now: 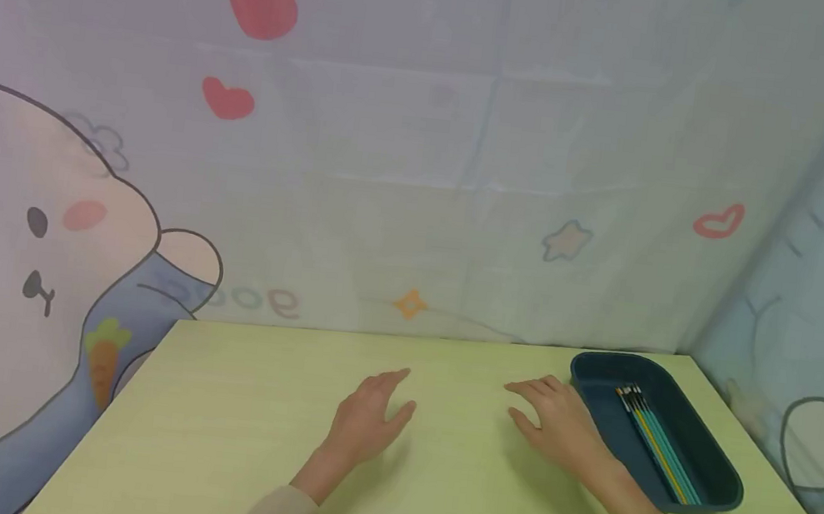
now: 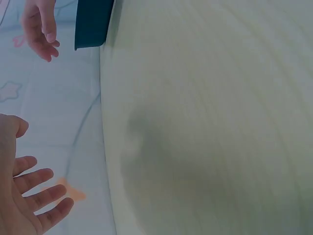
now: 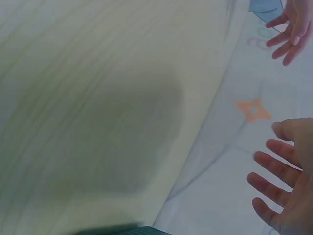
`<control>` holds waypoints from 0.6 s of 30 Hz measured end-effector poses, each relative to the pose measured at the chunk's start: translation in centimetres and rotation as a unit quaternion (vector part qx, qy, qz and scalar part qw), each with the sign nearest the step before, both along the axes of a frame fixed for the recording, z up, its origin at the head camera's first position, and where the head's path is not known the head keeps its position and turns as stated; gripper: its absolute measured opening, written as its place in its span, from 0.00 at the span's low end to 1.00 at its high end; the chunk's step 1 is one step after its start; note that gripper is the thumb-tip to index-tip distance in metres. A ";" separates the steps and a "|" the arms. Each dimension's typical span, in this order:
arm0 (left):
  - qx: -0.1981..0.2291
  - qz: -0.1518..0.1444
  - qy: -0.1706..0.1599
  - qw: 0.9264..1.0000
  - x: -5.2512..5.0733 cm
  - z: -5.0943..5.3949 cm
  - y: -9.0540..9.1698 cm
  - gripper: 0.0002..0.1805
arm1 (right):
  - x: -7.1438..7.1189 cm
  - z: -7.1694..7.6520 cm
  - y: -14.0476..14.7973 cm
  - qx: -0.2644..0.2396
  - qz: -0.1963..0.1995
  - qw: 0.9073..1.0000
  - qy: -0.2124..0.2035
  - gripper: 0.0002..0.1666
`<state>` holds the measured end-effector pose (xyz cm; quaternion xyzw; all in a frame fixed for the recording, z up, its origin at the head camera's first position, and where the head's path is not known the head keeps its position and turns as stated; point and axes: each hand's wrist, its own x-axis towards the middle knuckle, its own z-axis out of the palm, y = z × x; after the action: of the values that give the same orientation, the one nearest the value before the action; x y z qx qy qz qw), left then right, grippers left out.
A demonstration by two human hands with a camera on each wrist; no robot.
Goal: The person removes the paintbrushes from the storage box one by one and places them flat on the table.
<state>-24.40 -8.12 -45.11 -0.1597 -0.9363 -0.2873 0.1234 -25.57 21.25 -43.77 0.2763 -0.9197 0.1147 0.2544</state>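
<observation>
Above the table (image 1: 214,420), the left hand (image 1: 364,421) and right hand (image 1: 562,421) are held with fingers loosely spread, nothing gripped; at right, slim paintbrushes (image 1: 663,447) are held in a dark-blue tray (image 1: 697,442), presumably light, stiff, smooth, best grasped mid-handle; far behind, a printed cloth (image 1: 392,163) is hung

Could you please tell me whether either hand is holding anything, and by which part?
Nothing is held: the left hand and right hand are empty; the thin sticks, likely paintbrushes, lie in the blue tray.

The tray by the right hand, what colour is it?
Dark greenish blue; the tray shows best in the head view.
</observation>
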 end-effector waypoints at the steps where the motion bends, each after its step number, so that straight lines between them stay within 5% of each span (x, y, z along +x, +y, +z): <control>1: 0.003 0.000 -0.006 1.000 0.0 0.0 0.2 0.28 | 0.1 0.1 0.1 0.002 -0.006 1.000 0.001 0.19; 10: 0.042 -0.008 -0.012 0.999 -0.2 -0.1 1.8 0.27 | 0.2 0.5 1.6 -0.027 -0.010 0.999 0.018 0.17; 18: 0.087 -0.008 0.000 0.996 -0.3 -0.6 3.8 0.24 | 0.3 0.3 3.3 -0.055 -0.035 0.998 -0.011 0.17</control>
<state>-24.73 -4.29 -45.74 -0.1560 -0.9066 -0.3685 0.1339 -25.30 24.57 -43.49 0.2280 -0.9239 0.1588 0.2631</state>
